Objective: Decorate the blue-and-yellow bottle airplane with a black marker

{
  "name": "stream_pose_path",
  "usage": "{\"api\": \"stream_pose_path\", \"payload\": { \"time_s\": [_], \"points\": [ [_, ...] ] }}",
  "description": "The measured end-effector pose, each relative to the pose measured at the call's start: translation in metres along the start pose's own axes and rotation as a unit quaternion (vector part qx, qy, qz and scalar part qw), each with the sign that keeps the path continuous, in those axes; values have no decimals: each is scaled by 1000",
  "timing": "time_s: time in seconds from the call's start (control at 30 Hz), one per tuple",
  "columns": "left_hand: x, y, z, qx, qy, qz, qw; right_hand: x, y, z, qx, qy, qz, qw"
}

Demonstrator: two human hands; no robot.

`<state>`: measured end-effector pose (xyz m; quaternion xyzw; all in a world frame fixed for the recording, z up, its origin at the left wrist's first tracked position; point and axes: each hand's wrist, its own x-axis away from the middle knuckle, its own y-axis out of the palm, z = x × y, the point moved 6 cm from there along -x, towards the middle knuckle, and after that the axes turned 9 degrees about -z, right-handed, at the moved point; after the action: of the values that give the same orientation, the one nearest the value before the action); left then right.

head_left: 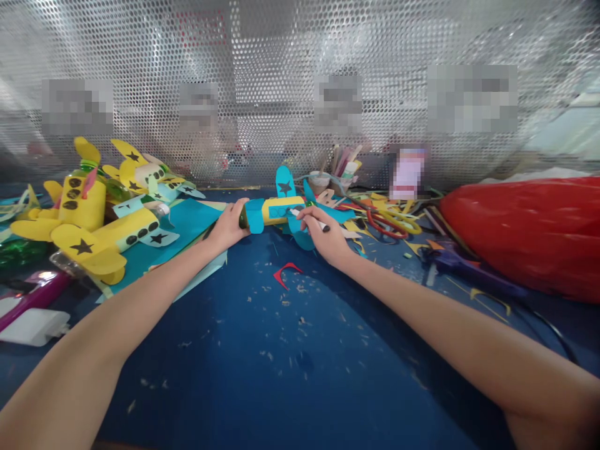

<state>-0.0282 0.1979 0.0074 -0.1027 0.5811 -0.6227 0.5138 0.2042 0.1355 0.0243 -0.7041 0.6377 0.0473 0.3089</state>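
Observation:
A toy airplane (pixel 269 211) made from a green bottle wrapped in yellow paper, with blue paper wings and tail, lies sideways above the blue table. My left hand (pixel 229 226) grips its left end, fingers wrapped round the bottle. A black star marks its upper wing, and a blue strip with drawn round outlines runs along its side. My right hand (pixel 323 236) is closed on a marker (pixel 319 224), a white pen with a black end. The marker's tip meets the blue strip, as far as I can see.
Several yellow bottle airplanes (pixel 84 209) crowd the left, over blue paper sheets (pixel 190 219). Scissors (pixel 387 222), paper scraps and cups of sticks (pixel 342 178) stand behind. A red bag (pixel 525 231) and purple glue gun (pixel 469 270) lie right. A red scrap (pixel 287 272) lies in front.

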Motion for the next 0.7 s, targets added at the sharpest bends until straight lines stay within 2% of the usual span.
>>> {"api": "stream_pose_path", "payload": {
  "time_s": [0.7],
  "points": [
    [1, 0, 1, 1, -8, -7, 1000, 1, -1, 0, -7, 6, 3, 1000]
  ]
}}
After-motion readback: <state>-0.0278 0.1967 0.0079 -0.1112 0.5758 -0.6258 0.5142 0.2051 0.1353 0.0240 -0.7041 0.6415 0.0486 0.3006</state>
